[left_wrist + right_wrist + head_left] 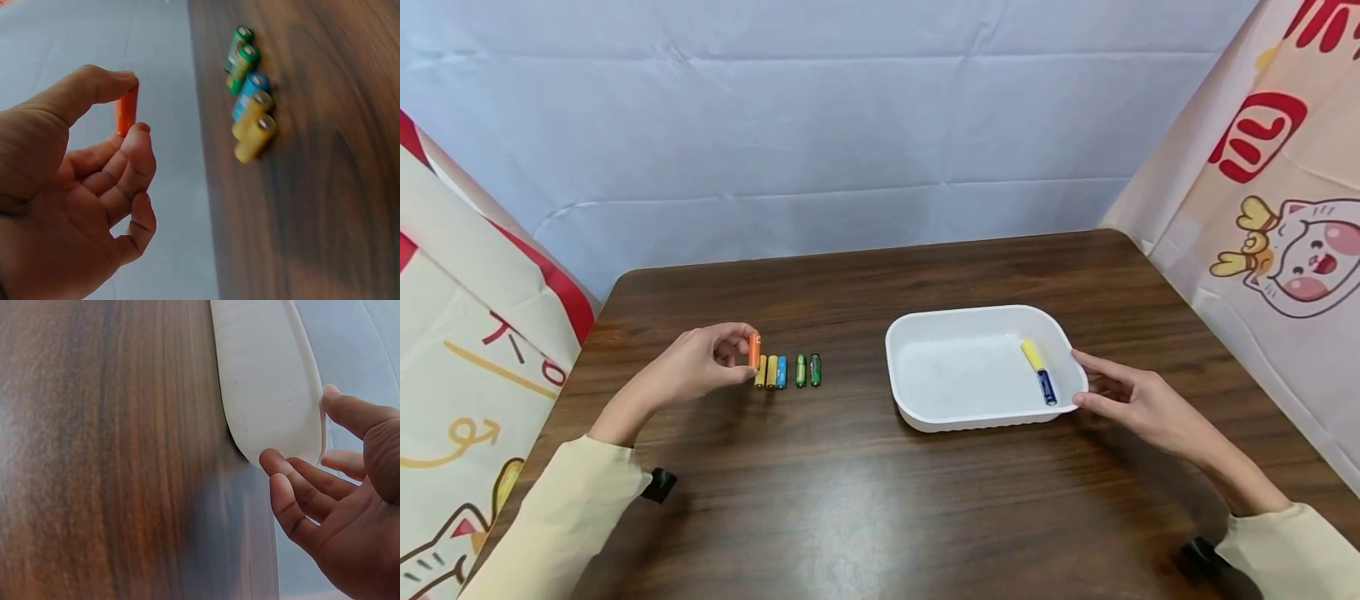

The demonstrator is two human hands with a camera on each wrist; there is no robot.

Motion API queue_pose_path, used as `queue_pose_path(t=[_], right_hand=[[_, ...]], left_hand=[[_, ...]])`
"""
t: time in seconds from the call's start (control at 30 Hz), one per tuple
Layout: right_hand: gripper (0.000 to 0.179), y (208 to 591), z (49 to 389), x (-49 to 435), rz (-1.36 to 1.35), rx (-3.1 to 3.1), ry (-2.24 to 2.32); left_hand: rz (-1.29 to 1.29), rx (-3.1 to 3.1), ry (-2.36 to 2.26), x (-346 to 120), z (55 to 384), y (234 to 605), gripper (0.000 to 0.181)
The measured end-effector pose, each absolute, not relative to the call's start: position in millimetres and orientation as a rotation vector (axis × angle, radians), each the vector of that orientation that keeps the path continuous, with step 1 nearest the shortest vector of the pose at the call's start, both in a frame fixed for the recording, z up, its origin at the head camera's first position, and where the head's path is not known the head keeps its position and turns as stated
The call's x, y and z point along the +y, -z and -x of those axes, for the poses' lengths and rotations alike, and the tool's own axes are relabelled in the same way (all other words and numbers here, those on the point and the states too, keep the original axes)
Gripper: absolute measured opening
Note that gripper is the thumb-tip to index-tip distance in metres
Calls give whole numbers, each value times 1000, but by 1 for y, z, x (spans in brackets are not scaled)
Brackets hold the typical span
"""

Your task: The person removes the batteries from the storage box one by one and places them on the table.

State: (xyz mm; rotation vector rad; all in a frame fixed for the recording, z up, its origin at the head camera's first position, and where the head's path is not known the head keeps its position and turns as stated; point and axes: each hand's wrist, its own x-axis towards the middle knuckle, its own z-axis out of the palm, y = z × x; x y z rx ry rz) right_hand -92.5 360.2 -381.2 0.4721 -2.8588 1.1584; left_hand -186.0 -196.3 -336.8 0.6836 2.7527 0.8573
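Note:
Between thumb and fingertips my left hand (703,360) pinches an orange battery (754,351) upright, lifted above the table at the left end of a row. In that row stand two yellow batteries (255,139), a light blue battery (782,372) and two green batteries (816,370), the green ones a little apart. My right hand (1131,400) holds the right end of a white plastic tray (951,421), thumb at the rim and fingers against the outer wall. Inside the tray, a yellow battery (1032,354) and a dark blue battery (1047,388) lie end to end near the right wall.
Everything is on a dark brown wooden table (820,492). A pale cloth (850,125) hangs behind its far edge, and printed cloths (1262,275) hang at both sides. Bare table lies between the battery row and the tray.

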Motion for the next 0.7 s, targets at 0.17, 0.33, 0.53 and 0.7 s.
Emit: queue_pose_path(t=[0.17,0.33,0.53,0.7], right_hand=[[57,382,92,361,-459,-2860,-1172],[58,383,93,361,-453,-2863,-1174],[57,382,94,360,-453,-2863,-1167],[57,381,93,361,-444,-2873,-1150]], left_hand=[[-659,2723,-809,-208,194,350,38],[-604,2657,-771,-218,200,362,41],[-571,2639,-704,-223,205,377,42],[-562,2656,-653,-223,209,386,43]])
